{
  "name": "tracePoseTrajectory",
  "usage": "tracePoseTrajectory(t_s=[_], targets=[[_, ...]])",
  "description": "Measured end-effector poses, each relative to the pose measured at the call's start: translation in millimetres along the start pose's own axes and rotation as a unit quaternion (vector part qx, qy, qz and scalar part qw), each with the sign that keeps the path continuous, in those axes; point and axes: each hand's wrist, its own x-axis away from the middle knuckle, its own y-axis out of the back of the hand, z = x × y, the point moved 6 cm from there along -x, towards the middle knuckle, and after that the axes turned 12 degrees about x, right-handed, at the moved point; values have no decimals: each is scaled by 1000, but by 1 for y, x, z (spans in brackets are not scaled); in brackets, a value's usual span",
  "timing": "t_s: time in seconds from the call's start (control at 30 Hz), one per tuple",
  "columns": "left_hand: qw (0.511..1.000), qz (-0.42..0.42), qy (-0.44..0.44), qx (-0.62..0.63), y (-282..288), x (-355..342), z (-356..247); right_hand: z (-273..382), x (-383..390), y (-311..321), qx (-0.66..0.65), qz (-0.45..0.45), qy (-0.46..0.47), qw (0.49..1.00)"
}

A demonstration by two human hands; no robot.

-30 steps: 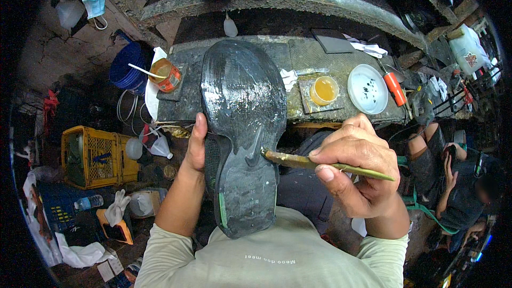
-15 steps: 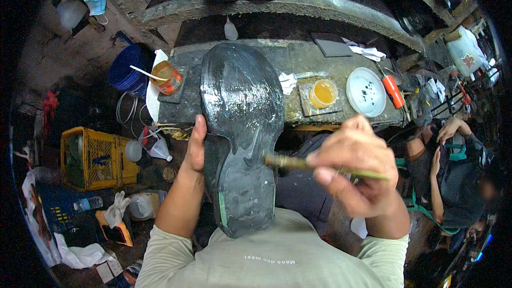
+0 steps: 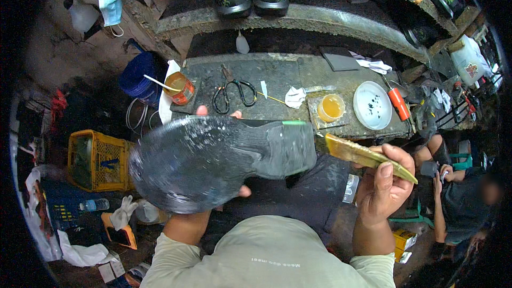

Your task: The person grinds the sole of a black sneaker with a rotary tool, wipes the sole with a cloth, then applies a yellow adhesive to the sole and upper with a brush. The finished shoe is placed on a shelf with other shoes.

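A black shoe lies sole up across my lap's front, its wide toe part pointing left and its heel to the right. The sole has a wet, shiny coat over the toe part, blurred by motion. My left hand grips the shoe from beneath; only fingertips and the thumb show around its edges. In my right hand is a flat, yellowish-green brush, its tip just right of the heel and apart from it. Beyond, on the bench, stands a small tub of amber liquid.
Black-handled scissors lie on the bench. An orange can with a white stick stands left, a white bowl right. A yellow crate is at left. A person sits at far right, holding something.
The shoe has turned from upright to crosswise, toe now left, uncovering the scissors. My right hand has moved right and lower, taking the brush off the sole.
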Motion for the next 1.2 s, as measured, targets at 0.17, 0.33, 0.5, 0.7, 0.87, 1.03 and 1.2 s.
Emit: tracePoseTrajectory(t_s=[0.17,0.33,0.5,0.7,0.87,1.03,1.2], targets=[[976,-52,170,128,-8,3,-1,-17,-4,-8,-9,14,-94,995],[821,58,-112,-557,-32,-1,-14,-8,-3,-26,-49,17,-76,996],[853,-1,-408,-325,-22,-14,0,9,-8,-48,-15,46,-1,999],[823,-44,-515,-235,-13,-12,10,11,-15,-59,101,38,58,992],[843,13,-498,-201,-7,-11,9,15,-12,-61,129,50,96,986],[818,-3,-516,-253,-7,-9,10,22,-11,-63,155,58,136,977],[804,-6,-534,-263,-8,-11,9,28,-10,-63,164,69,167,970]])
